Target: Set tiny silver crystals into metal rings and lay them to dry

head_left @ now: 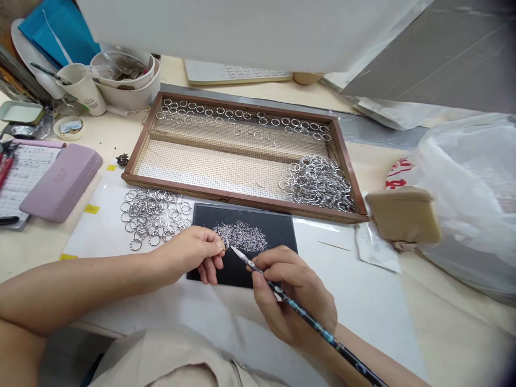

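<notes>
My left hand (198,251) is closed in a pinch over the left part of a black mat (242,273). What sits between thumb and forefinger is small and mostly hidden. My right hand (296,293) grips a slim pencil-like stick (310,319) with a dark patterned shaft and a pale pointed tip, which is close to my left fingertips. Tiny shiny stones or beads (244,236) lie spread over the mat just beyond both hands. To the left, beyond my left wrist, a loose heap of silver rings (155,212) rests on the white sheet.
Behind the mat stands a wooden-framed mesh tray (209,166) with rows of rings and a ring pile (318,183). A purple case (62,183), a paper cup (84,91) and tubs (127,88) are left. A tan block (404,216) and plastic bag (471,199) stand right.
</notes>
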Tool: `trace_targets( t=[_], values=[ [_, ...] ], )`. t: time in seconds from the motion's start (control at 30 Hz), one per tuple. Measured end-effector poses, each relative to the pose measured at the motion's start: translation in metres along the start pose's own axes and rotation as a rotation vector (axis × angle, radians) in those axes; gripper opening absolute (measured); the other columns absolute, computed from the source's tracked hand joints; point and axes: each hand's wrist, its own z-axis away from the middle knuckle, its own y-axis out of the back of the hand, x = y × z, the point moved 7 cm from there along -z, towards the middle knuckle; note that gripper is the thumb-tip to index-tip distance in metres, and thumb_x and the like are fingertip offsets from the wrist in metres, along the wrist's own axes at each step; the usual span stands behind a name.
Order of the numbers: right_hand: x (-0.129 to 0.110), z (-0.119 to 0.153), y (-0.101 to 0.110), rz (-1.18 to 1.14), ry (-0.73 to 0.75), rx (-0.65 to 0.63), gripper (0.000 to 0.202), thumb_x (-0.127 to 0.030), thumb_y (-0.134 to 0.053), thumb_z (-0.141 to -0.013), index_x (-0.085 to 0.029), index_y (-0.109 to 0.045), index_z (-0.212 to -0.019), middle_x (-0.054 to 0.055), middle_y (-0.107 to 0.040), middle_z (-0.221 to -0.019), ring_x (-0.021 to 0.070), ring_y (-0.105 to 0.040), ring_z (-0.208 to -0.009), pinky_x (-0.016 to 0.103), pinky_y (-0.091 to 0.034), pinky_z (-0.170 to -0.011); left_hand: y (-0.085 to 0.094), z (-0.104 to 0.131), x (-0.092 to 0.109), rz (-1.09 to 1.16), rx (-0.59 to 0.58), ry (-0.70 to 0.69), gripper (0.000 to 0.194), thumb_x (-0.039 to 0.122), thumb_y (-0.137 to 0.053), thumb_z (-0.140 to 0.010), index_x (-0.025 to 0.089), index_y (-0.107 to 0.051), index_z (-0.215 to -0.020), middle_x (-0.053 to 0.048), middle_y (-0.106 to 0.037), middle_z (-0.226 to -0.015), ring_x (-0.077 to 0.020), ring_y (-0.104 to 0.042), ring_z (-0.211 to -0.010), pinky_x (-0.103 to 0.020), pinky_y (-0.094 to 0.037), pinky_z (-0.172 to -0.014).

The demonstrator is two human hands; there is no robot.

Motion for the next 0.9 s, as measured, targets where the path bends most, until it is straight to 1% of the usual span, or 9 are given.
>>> trace_targets(
  t=[0.07,0.13,0.23,0.3,0.6,0.8,0.9],
  values=[
    [0.005,0.001,0.001,-0.017,-0.046,0.023,0.030,0.001,-0.054,-0.071,-0.022,-0.043,-0.086,0.002,-0.052,-0.075,0.0149,-0.052,-0.067,0.031,-0.045,-0.057,0.001,0.000,0.000,0.006,0.003,0.002,0.025,0.014,-0.041,-0.085,0.013,-0.048,-0.061,0.001,-0.054,-0.044,-0.0068,-0.049,-0.034,-0.016,-0.036,-0.037],
    [0.015,0.003,-0.001,-0.043,-0.145,0.037,0.025,0.000,-0.053,-0.073,-0.021,-0.042,-0.083,0.001,-0.051,-0.074,0.0144,-0.052,-0.067,0.030,-0.045,-0.057,0.002,-0.001,0.000,0.012,0.000,-0.004,0.025,0.015,-0.041,-0.085,0.013,-0.048,-0.061,0.001,-0.054,-0.045,-0.0072,-0.050,-0.034,-0.016,-0.036,-0.037],
    [0.031,0.008,-0.007,-0.063,-0.307,0.007,0.019,-0.004,-0.051,-0.077,-0.021,-0.041,-0.078,0.000,-0.049,-0.072,0.0134,-0.050,-0.065,0.029,-0.045,-0.056,0.003,-0.002,0.000,0.020,-0.013,-0.018,0.024,0.016,-0.042,-0.085,0.013,-0.048,-0.063,0.002,-0.055,-0.047,-0.0075,-0.052,-0.035,-0.016,-0.037,-0.037],
    [0.037,0.011,-0.009,-0.066,-0.358,-0.016,0.018,-0.006,-0.051,-0.079,-0.021,-0.041,-0.077,0.000,-0.048,-0.071,0.0132,-0.049,-0.065,0.028,-0.044,-0.055,0.003,-0.002,-0.001,0.027,-0.017,-0.021,0.023,0.015,-0.043,-0.085,0.013,-0.048,-0.063,0.002,-0.055,-0.049,-0.0079,-0.054,-0.037,-0.016,-0.038,-0.037],
    [0.039,0.011,-0.011,-0.033,-0.381,-0.061,0.017,-0.009,-0.051,-0.079,-0.021,-0.040,-0.076,0.000,-0.049,-0.071,0.0127,-0.049,-0.063,0.027,-0.044,-0.053,0.004,-0.003,-0.001,0.017,-0.020,-0.019,0.021,0.017,-0.044,-0.084,0.014,-0.048,-0.064,0.002,-0.055,-0.048,-0.0086,-0.054,-0.038,-0.017,-0.039,-0.038],
    [0.040,0.010,-0.012,-0.016,-0.391,-0.064,0.016,-0.009,-0.050,-0.079,-0.021,-0.041,-0.075,0.000,-0.050,-0.070,0.0125,-0.050,-0.062,0.027,-0.044,-0.053,0.004,-0.002,-0.001,0.012,-0.022,-0.018,0.020,0.017,-0.044,-0.083,0.014,-0.049,-0.064,0.002,-0.054,-0.048,-0.0082,-0.053,-0.038,-0.017,-0.039,-0.038],
    [0.037,0.009,-0.009,-0.043,-0.365,-0.043,0.016,-0.008,-0.050,-0.079,-0.021,-0.041,-0.076,0.000,-0.049,-0.070,0.0130,-0.050,-0.062,0.027,-0.044,-0.053,0.004,-0.003,-0.001,0.015,-0.016,-0.029,0.020,0.018,-0.044,-0.083,0.014,-0.049,-0.064,0.002,-0.055,-0.051,-0.0083,-0.054,-0.039,-0.017,-0.039,-0.038]
  ],
)
